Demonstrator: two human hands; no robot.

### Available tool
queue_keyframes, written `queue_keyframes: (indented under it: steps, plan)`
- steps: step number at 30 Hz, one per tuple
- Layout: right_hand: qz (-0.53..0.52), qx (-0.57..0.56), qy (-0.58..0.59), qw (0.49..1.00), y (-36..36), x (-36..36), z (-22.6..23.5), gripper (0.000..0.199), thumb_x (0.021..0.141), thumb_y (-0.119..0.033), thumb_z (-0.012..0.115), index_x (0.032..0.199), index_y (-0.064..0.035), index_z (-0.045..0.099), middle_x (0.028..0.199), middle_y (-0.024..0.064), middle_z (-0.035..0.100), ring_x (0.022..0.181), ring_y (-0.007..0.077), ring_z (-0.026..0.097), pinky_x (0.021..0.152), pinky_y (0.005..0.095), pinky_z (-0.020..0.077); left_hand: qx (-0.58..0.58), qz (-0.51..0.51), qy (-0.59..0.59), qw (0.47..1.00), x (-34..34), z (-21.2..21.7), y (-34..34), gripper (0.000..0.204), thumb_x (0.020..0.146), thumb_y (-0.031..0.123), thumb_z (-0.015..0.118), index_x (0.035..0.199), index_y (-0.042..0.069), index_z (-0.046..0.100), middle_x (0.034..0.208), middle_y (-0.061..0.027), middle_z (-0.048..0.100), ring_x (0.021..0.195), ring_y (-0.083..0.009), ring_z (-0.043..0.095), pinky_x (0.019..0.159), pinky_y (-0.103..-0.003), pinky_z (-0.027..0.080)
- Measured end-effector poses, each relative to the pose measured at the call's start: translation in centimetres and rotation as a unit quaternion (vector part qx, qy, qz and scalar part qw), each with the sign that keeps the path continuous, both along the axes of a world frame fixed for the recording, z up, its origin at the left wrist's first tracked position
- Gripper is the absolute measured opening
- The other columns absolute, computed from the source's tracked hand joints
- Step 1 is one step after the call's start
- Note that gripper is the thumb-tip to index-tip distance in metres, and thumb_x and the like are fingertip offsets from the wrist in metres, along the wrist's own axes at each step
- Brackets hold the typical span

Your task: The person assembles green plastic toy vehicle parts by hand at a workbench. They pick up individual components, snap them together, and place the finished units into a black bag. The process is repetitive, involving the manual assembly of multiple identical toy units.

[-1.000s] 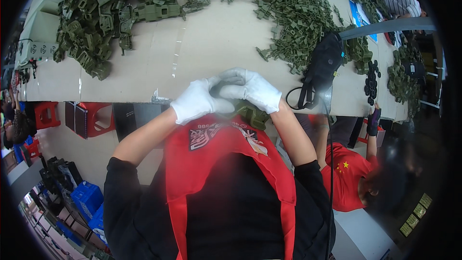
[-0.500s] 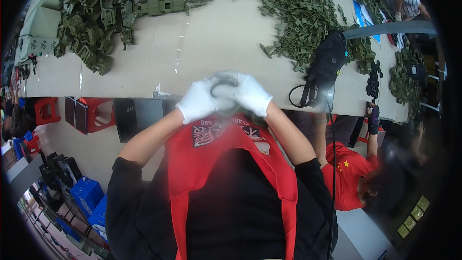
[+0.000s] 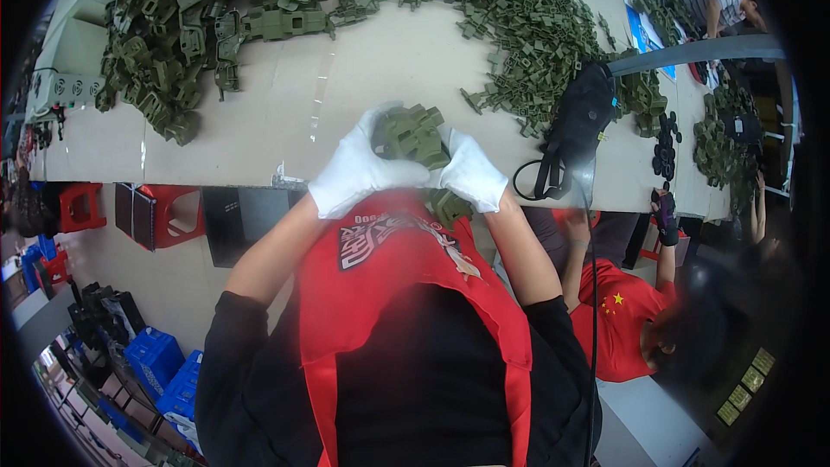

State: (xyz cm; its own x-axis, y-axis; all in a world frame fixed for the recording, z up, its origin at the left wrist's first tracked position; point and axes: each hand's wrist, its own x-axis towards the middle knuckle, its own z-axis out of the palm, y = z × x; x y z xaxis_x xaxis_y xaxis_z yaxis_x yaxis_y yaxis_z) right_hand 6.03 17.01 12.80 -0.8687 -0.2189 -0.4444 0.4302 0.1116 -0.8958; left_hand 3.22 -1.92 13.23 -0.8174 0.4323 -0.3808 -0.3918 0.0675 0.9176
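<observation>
Both my hands wear white gloves and meet in front of my chest, at the table's near edge. My left hand (image 3: 356, 169) is closed round the left side of a blocky olive-green moulded plastic part (image 3: 413, 134), whose upper face shows raised shapes. Against the part's right and lower side my right hand (image 3: 472, 171) is closed too; some of its fingertips are hidden behind the part. Just below my hands, by the red apron (image 3: 380, 311), a second olive-green plastic piece (image 3: 450, 206) shows, partly covered by the right glove.
A heap of larger green plastic parts (image 3: 160, 60) covers the table's (image 3: 251, 130) far left. Many small green pieces (image 3: 536, 35) lie at the far right. A black pouch (image 3: 584, 108) with a strap lies near the right edge. A co-worker in a red shirt (image 3: 609, 316) sits at my right.
My hands have turned and opened outward, so the green part between them now shows. The right hand has shifted slightly right and the green piece below is more visible.
</observation>
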Motion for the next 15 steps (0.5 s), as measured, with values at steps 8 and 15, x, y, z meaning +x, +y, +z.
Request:
queue_keyframes:
  steps: [8,15]
  plan:
    - [-0.035,-0.083,-0.027,0.996,0.5,0.0,0.2,0.058,0.066,-0.003,0.085,0.118,0.0039,0.060,0.107,0.0099,0.068,0.096,0.0151,0.063,0.087,0.0297,0.0504,0.030,0.032,-0.006,0.999,-0.4,1.3,0.9,0.091,0.060,0.020,0.088,0.137,-0.002,0.044,0.126,-0.0155,0.058,0.118,-0.0239,0.054,0.104,-0.036,0.040]
    - [-0.105,-0.149,-0.032,0.983,0.6,-1.4,-2.3,0.053,0.075,-0.007,0.078,0.122,0.0022,0.056,0.114,0.0111,0.065,0.101,0.0178,0.063,0.089,0.0328,0.0514,0.065,0.033,-0.046,0.996,-2.6,-0.8,1.7,0.093,0.072,0.019,0.083,0.144,-0.004,0.030,0.129,-0.0193,0.054,0.117,-0.0240,0.054,0.100,-0.034,0.043]
